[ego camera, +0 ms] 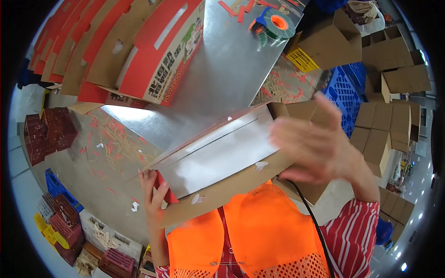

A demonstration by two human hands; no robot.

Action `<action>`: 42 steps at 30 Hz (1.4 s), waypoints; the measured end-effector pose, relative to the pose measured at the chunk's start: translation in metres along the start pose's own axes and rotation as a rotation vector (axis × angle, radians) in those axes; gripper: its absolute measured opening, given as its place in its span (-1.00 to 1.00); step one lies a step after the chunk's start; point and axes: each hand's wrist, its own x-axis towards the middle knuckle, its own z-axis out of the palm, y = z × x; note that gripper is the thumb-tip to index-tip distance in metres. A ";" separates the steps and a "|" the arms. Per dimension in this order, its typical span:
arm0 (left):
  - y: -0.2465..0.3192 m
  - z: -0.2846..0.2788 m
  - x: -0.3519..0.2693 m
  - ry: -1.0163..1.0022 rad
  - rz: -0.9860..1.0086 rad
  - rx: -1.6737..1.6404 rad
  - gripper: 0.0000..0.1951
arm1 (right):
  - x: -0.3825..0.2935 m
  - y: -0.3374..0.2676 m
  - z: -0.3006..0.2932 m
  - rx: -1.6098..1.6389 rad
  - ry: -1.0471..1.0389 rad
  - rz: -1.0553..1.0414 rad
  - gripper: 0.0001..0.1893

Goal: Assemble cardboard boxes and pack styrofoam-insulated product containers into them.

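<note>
A cardboard carton with a shiny white panel [222, 156] slants across the space before my chest. Its brown flap [226, 196] faces me and carries two pale plastic tabs [261, 165]. At the carton's left end, my left hand [153, 191] grips the edge beside a small red flap [168, 191], with the thumb on the near side. My right hand [313, 142] is blurred, its fingers spread over the right end of the carton. Nothing shows in that hand; whether its fingertips touch the cardboard is unclear. Brown side flaps [302, 113] stick out behind it.
A row of red printed cartons [174, 59] stands on the metal table [233, 59]. A roll of green tape [280, 24] lies near the table's far corner. Cardboard scraps [114, 139] litter the floor. Brown boxes [373, 128] and a blue pallet [342, 93] are right; crates [50, 130] left.
</note>
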 end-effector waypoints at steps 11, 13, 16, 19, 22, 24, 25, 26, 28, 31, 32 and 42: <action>0.009 0.008 0.023 -0.078 -0.039 0.191 -0.60 | 0.070 -0.026 -0.003 -0.427 -0.896 -0.067 0.07; 0.015 0.005 0.034 -0.065 -0.020 0.225 -0.61 | 0.067 -0.021 -0.003 -0.395 -0.892 -0.088 0.08; 0.020 -0.008 0.050 -0.156 0.052 0.340 -0.57 | 0.059 -0.015 -0.010 -0.188 -0.782 -0.062 0.01; 0.028 -0.021 0.035 -0.335 0.038 0.622 -0.55 | 0.079 -0.015 -0.035 0.023 -0.730 -0.201 -0.18; 0.027 -0.026 0.041 -0.372 0.063 0.480 -0.51 | 0.093 -0.021 -0.031 0.292 -0.683 0.154 -0.41; 0.024 -0.025 0.047 -0.416 0.123 0.565 -0.54 | 0.092 -0.003 -0.004 0.539 -0.720 0.111 -0.57; 0.019 -0.021 0.041 -0.436 0.097 0.565 -0.54 | 0.095 0.002 0.003 0.561 -0.736 0.094 -0.57; 0.013 -0.013 0.029 -0.361 -0.059 0.441 -0.54 | 0.097 0.007 0.007 0.591 -0.736 0.150 -0.60; 0.000 0.003 0.012 -0.301 -0.177 0.280 -0.54 | 0.087 0.002 0.009 0.616 -0.739 0.265 -0.62; -0.006 0.008 0.019 -0.133 -0.045 0.270 -0.54 | 0.087 0.007 0.021 0.295 -0.643 0.095 -0.63; 0.004 0.002 0.032 -0.190 -0.023 0.285 -0.54 | 0.086 0.013 0.034 0.340 -0.548 0.013 -0.67; 0.023 0.014 0.034 -0.054 0.037 0.190 -0.52 | 0.051 -0.003 0.018 0.045 -0.229 0.043 -0.78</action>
